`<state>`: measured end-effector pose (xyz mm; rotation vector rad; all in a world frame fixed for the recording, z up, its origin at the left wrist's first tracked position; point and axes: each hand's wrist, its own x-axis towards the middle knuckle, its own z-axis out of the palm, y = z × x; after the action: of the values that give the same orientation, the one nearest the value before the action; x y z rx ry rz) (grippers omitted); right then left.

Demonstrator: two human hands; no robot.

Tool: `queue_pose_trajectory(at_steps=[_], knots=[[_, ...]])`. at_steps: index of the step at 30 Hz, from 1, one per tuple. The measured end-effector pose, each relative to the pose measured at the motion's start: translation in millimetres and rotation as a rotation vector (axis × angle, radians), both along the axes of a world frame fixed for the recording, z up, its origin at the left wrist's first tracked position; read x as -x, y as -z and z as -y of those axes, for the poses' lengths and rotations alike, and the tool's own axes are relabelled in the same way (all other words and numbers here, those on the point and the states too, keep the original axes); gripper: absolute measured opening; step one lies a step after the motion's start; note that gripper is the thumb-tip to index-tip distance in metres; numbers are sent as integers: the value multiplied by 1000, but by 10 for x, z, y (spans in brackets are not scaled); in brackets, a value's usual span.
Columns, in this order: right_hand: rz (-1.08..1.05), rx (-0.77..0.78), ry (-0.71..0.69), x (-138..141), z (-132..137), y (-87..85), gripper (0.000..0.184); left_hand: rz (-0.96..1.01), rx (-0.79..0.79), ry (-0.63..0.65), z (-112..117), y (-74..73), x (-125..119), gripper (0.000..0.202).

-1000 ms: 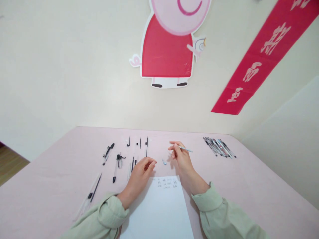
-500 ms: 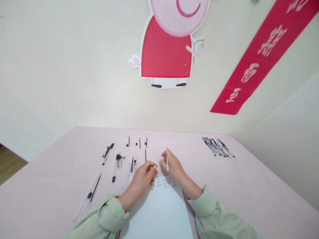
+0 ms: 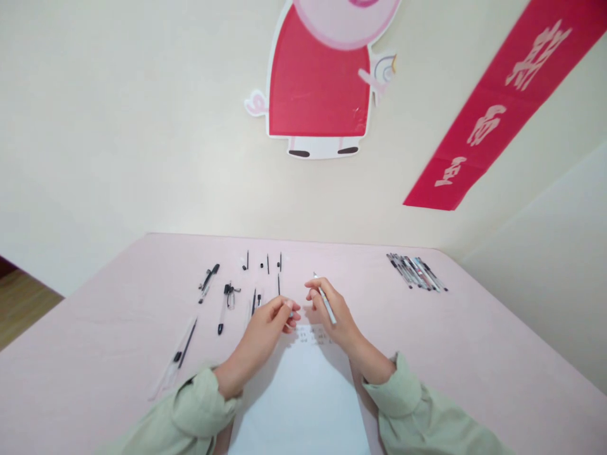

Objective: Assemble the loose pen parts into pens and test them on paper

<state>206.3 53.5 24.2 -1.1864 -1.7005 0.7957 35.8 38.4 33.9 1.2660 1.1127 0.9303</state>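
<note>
My right hand (image 3: 342,319) is closed around a slim whitish pen (image 3: 328,307), whose tip points up and away from me. Just left of it, my left hand (image 3: 266,323) has its thumb and fingers pinched together over a small pale bit I cannot make out. Both hands hover around the top edge of a white sheet of paper (image 3: 298,392) with several short lines of handwriting. A black pen refill (image 3: 279,284) lies just beyond my left fingers. More pen parts (image 3: 255,300), partly hidden by that hand, lie beside it.
Taken-apart pens with dark caps (image 3: 222,309) and clear barrels (image 3: 171,366) lie on the left. Small refills and plugs (image 3: 268,263) sit at the back. A row of pens (image 3: 417,273) lies back right on the pink tablecloth (image 3: 474,354), before a wall.
The pen in my right hand has tipped from nearly upright to a slant, its rear end swinging right. My left hand stays pinched. The whole view has shifted slightly.
</note>
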Motion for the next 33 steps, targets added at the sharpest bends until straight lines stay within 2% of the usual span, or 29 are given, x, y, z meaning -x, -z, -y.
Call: queue_pose_trajectory(at_steps=[2,4,7,9,11,15,19,23,26,29,31,33], knots=[[-10,39,-35,-116,73,10,21,-66,-36,200,218,-1,31,30],[81,47,2,-233,152,32,19,-122,-54,356,458,41,54,28],[350,40,111,-389,249,44,14,-232,-141,441,701,125,68,24],[470,58,131,-466,298,31,12,-251,-172,434,742,158,62,23],[494,77,87,-514,339,13,12,-242,-172,406,719,170,47,25],[420,61,-45,-539,392,-10,15,-251,-183,396,676,179,28,26],[357,26,-83,-536,381,-28,13,-268,-234,395,699,194,49,24],[376,-49,-7,-610,223,-3,17,-316,-367,363,631,211,97,23],[452,-76,79,-716,31,45,21,-454,-479,313,526,240,122,20],[475,-96,159,-766,-88,48,21,-564,-534,323,468,275,120,18],[372,-124,193,-718,-91,13,23,-592,-551,342,467,293,110,18],[166,-74,169,-601,-52,-27,28,-593,-562,341,478,304,104,18]])
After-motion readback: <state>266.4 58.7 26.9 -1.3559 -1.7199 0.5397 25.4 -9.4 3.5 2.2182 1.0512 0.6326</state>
